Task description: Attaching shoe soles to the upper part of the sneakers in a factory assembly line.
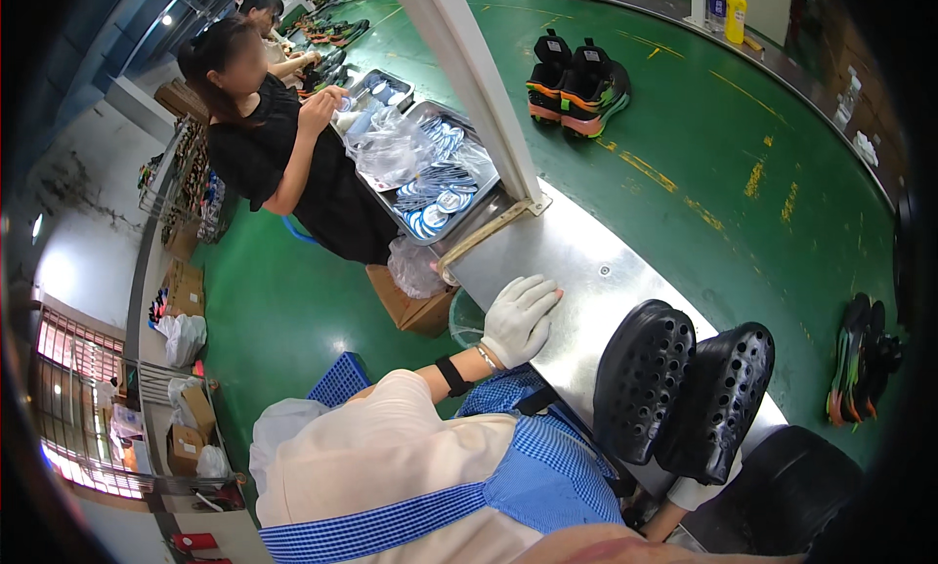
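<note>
Grip, left hand (519, 318): gloved in white, fingers spread and lying flat on the steel table (586, 261); it pinches nothing; I see a dark band and a thin bracelet at its wrist
Grip, right hand: hidden behind the black perforated clogs (684, 393); I see only a bit of white at the lower edge, so I cannot tell if it grasps them
Clogs: two of them, side by side and touching, soles toward me, at the near end of the table, well apart from the left hand
Step in hand: I judge that the pair is held up or set down at the table edge while the left hand only steadies on the steel; this is my guess, not a thing seen
Next move: it calls, I think, for the left hand to leave the table and reach right to the clogs
Around: green conveyor belt (703, 125) beyond the table, with dark sneakers (578, 76) on it; another person (283, 154) in black stands at trays of insoles (440, 178)
</note>
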Available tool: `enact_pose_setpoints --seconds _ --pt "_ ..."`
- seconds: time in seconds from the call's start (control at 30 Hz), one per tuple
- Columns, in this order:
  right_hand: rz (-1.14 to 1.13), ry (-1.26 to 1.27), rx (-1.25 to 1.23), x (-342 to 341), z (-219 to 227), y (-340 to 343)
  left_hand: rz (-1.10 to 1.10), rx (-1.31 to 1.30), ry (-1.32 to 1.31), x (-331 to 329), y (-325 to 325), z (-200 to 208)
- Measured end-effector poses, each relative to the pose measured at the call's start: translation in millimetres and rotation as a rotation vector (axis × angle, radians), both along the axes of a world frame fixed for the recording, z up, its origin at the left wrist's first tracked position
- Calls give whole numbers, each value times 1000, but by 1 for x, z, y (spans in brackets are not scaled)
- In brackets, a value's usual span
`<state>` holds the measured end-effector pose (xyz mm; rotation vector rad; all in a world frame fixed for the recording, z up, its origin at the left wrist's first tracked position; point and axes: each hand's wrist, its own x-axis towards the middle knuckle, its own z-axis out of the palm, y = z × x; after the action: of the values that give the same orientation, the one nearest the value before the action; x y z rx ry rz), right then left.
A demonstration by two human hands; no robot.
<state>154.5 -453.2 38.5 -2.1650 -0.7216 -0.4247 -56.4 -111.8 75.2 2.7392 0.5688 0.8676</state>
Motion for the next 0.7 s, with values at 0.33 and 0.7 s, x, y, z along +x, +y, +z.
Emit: enact_pose_setpoints --seconds 0.33,0.7 --pt "-19 -112 -58 -2 19 8 -3 13 -26 4 -4 4" --pt "-59 -89 -86 2 3 -6 -5 11 2 2 -9 3"
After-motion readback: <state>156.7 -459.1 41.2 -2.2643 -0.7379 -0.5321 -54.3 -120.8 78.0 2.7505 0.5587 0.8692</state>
